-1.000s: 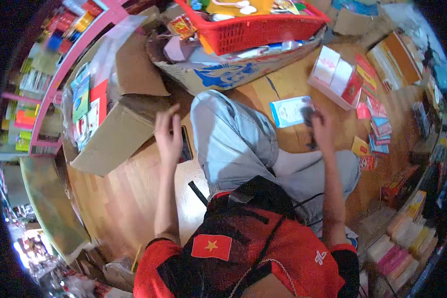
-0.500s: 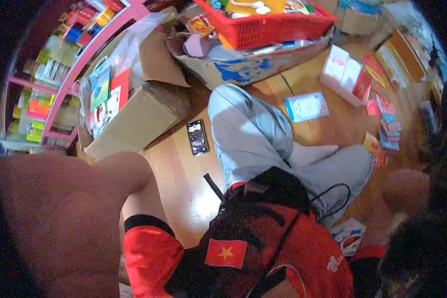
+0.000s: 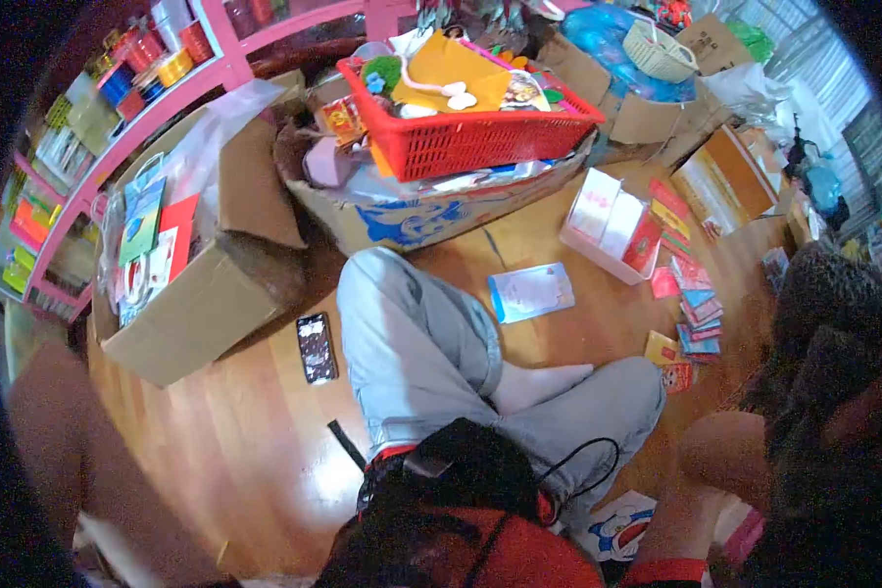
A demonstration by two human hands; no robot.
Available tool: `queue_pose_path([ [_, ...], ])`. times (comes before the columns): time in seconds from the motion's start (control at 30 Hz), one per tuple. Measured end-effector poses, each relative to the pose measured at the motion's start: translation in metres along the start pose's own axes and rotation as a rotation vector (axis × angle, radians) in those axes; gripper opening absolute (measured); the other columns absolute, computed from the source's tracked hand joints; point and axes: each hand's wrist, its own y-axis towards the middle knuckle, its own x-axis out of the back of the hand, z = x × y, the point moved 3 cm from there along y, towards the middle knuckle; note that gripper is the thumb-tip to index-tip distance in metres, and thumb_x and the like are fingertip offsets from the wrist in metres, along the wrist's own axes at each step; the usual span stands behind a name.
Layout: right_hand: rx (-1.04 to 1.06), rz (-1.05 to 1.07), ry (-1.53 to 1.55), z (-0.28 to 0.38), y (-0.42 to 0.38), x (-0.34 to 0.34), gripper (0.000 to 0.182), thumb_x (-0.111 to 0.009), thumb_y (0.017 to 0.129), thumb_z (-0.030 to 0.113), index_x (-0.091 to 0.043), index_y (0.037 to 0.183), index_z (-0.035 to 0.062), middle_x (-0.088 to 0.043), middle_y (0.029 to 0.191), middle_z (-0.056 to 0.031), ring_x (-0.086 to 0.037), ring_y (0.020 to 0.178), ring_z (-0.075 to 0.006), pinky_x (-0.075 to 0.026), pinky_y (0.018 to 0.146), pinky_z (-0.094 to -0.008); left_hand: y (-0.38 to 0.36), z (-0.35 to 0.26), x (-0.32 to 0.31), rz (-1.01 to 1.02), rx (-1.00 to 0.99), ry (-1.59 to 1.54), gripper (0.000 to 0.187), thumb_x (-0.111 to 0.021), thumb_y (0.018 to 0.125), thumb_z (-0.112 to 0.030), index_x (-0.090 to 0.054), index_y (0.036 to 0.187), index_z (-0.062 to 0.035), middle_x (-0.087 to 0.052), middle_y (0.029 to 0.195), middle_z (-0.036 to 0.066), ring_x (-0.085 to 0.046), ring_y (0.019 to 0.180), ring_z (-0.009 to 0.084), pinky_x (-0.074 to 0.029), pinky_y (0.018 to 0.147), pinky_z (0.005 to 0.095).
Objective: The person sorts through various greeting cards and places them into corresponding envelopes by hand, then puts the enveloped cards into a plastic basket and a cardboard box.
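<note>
My left hand is a large, blurred shape at the left edge, close to the camera; its fingers cannot be made out. It shows in front of the floor below an open cardboard box. My right hand is raised at the lower right, partly hidden by a dark, textured mass; whether it holds anything does not show. Below it lies a white packet with a blue and red print. A phone with a lit screen lies on the floor beside my crossed legs.
A red plastic basket sits on a carton ahead. On the wooden floor are a blue-white packet, a pink box of white packs and small colourful packets. Pink shelves stand left.
The view has tilted up and shifted right, so the floor items appear lower and further left. My left hand covers less of the picture, and its red sleeve has dropped out of view.
</note>
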Motion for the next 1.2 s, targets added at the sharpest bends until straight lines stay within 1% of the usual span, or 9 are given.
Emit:
queue_pose_path([
  [0.07,0.004,-0.001,-0.009,-0.002,-0.003,0.000,0.030,-0.049,0.086,0.024,-0.050,0.108,0.0040,-0.057,0.088,-0.0096,-0.055,0.081,-0.0195,-0.045,0.074,-0.0322,-0.003,0.002,0.000,-0.017,-0.003,-0.007,0.028,-0.055,0.079,-0.019,-0.057,0.100,-0.0004,-0.058,0.097,0.010,-0.055,0.086,0.0238,-0.043,0.076,0.0365],
  [0.27,0.025,-0.024,0.003,-0.007,-0.009,-0.001,0.029,-0.048,0.086,0.024,-0.050,0.107,0.0044,-0.057,0.087,-0.0096,-0.055,0.079,-0.0197,-0.046,0.073,-0.0321,-0.007,0.002,-0.005,0.023,-0.001,-0.008,0.028,-0.055,0.078,-0.019,-0.057,0.100,-0.0015,-0.058,0.097,0.010,-0.055,0.086,0.0244,-0.043,0.076,0.0367],
  [0.47,0.011,-0.031,-0.013,-0.013,-0.019,0.003,0.027,-0.048,0.085,0.023,-0.050,0.105,0.0047,-0.056,0.086,-0.0097,-0.055,0.078,-0.0199,-0.046,0.071,-0.0319,-0.015,0.002,-0.012,0.046,0.045,-0.019,0.027,-0.056,0.078,-0.019,-0.058,0.100,-0.0025,-0.058,0.098,0.010,-0.055,0.087,0.0250,-0.044,0.076,0.0369],
  [0.57,-0.005,-0.026,-0.020,-0.016,-0.022,0.005,0.027,-0.048,0.085,0.023,-0.050,0.105,0.0049,-0.056,0.086,-0.0097,-0.056,0.077,-0.0201,-0.047,0.070,-0.0319,-0.019,0.003,-0.015,0.037,0.079,-0.018,0.027,-0.056,0.077,-0.018,-0.058,0.099,-0.0031,-0.058,0.098,0.010,-0.055,0.087,0.0252,-0.044,0.076,0.0370],
  [0.83,-0.031,-0.060,-0.070,-0.029,-0.019,0.006,0.025,-0.048,0.084,0.022,-0.050,0.103,0.0054,-0.056,0.085,-0.0098,-0.056,0.075,-0.0204,-0.048,0.068,-0.0317,-0.025,0.024,-0.028,-0.020,0.064,-0.068,0.026,-0.056,0.077,-0.018,-0.059,0.099,-0.0045,-0.058,0.098,0.010,-0.056,0.088,0.0260,-0.044,0.076,0.0372],
  [0.93,-0.047,-0.149,-0.135,-0.041,-0.016,0.013,0.025,-0.047,0.083,0.022,-0.050,0.102,0.0056,-0.056,0.084,-0.0098,-0.056,0.074,-0.0205,-0.048,0.067,-0.0317,-0.024,0.027,-0.029,-0.070,0.033,-0.075,0.026,-0.056,0.076,-0.018,-0.059,0.099,-0.0051,-0.058,0.098,0.010,-0.056,0.088,0.0263,-0.044,0.076,0.0373],
  [1.03,-0.151,-0.384,-0.235,-0.070,-0.018,0.027,0.024,-0.047,0.083,0.022,-0.050,0.101,0.0058,-0.055,0.084,-0.0098,-0.056,0.074,-0.0206,-0.049,0.066,-0.0316,-0.023,0.032,-0.034,-0.137,-0.012,-0.073,0.026,-0.056,0.076,-0.018,-0.059,0.099,-0.0056,-0.058,0.098,0.010,-0.056,0.088,0.0266,-0.044,0.076,0.0373],
  [1.13,-0.372,-0.631,-0.293,-0.112,-0.047,0.031,0.024,-0.047,0.083,0.022,-0.050,0.100,0.0060,-0.055,0.084,-0.0099,-0.056,0.073,-0.0207,-0.049,0.066,-0.0315,-0.033,0.039,-0.043,-0.239,-0.072,-0.050,0.026,-0.056,0.076,-0.017,-0.060,0.099,-0.0062,-0.058,0.098,0.010,-0.056,0.088,0.0269,-0.045,0.076,0.0374],
  [1.2,-0.568,-0.721,-0.219,-0.147,-0.079,0.015,0.027,-0.042,0.089,0.028,-0.049,0.103,0.0048,-0.054,0.082,-0.0084,-0.057,0.073,-0.0211,-0.050,0.065,-0.0320,-0.051,0.048,-0.060,-0.334,-0.080,-0.019,0.026,-0.057,0.076,-0.017,-0.060,0.098,-0.0065,-0.058,0.099,0.010,-0.056,0.088,0.0271,-0.045,0.076,0.0375],
])
